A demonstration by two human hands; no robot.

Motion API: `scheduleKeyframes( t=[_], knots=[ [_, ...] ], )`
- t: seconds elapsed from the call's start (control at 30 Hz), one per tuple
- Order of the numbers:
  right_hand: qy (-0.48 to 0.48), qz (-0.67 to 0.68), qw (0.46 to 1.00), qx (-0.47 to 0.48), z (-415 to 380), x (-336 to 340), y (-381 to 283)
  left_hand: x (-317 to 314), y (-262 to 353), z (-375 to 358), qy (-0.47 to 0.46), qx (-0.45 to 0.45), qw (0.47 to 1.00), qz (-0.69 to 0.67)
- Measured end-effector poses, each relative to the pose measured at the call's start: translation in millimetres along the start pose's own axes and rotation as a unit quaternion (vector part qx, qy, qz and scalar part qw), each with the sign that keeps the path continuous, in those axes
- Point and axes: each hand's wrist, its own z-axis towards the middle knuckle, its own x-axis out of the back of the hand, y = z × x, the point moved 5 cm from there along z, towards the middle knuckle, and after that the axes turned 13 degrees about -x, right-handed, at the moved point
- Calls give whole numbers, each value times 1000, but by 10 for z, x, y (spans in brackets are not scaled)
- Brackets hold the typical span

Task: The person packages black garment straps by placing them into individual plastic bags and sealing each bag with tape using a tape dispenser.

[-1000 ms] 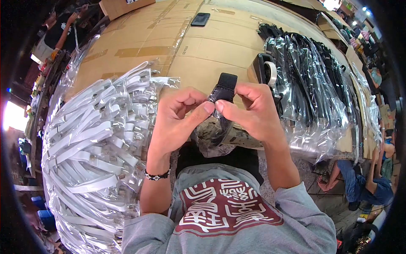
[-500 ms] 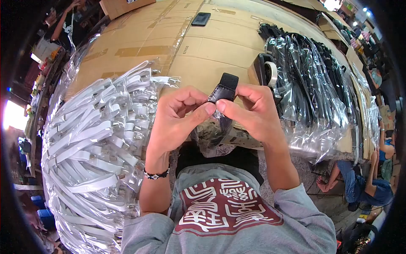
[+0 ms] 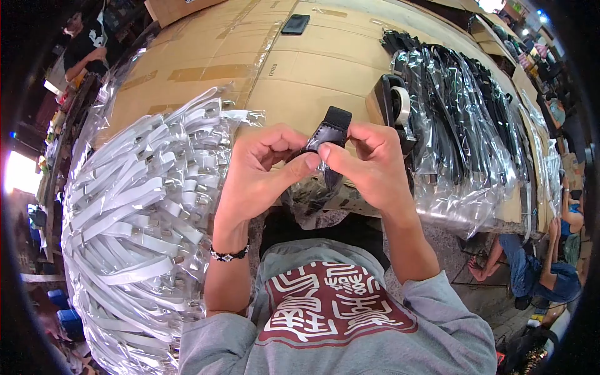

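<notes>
Between my two hands is a pair of black suspenders [image 3: 333, 128], showing a folded elastic end and a stitched leather-like patch. My left hand [image 3: 267, 167] pinches the patch's left edge between thumb and fingers. From the other side my right hand [image 3: 370, 164] grips it, its thumb lying across the front and its fingers behind the elastic. The two thumbs almost meet. Below them, part of the dark strap and clear plastic hangs over the table edge. Exactly what the fingertips press on is hidden.
White straps in clear plastic [image 3: 140, 225] form a large heap on the left. Bagged black straps [image 3: 447, 119] lie at right, beside a tape dispenser [image 3: 389, 103]. A phone [image 3: 295, 24] rests on the cardboard-covered table [image 3: 312, 69]. Other people are in the background.
Both hands keep their hold with only slight finger movement, and the leather-like patch has tilted a little. At the upper left, another person has shifted, with an arm now lower across the body.
</notes>
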Motion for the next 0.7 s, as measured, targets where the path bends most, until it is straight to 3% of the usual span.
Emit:
scheduleKeyframes(
  t=[0.13,0.4,0.5,0.6,0.7],
  knots=[
    [8,6,1000,10,-17,-31,-8,-7,39,-1,79,13,996,-36],
    [-43,-93,995,-7,-43,2,-86,64,76,38,43,-15,995,84],
    [-51,-135,988,63,-50,11,-163,57,104,61,7,-11,992,123],
    [-54,-179,982,16,-52,40,-133,56,115,86,-20,-26,991,130],
    [-52,-127,990,-10,-66,25,-173,59,98,122,-26,-38,993,110]
  ],
)
